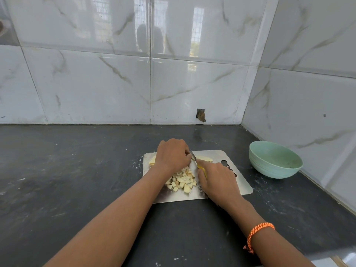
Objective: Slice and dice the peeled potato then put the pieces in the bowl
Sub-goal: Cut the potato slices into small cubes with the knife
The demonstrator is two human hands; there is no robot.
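A steel cutting board [244, 185] lies on the dark counter. A heap of diced potato pieces [182, 183] sits on its middle, and uncut pale slices show at the far edge, one at the left [152, 160] and one at the right [205, 158]. My left hand [172, 155] is curled over potato at the board's far side; what it holds is hidden beneath it. My right hand [216, 180] grips a yellow-handled knife [193, 155], whose blade points away from me beside the left fingers. A pale green bowl [274, 160] stands to the right of the board.
The counter [77, 180] meets tiled walls at the back and at the right, forming a corner just behind the bowl. A small dark hole [201, 115] is in the back wall. An orange cord bracelet [259, 231] circles my right wrist.
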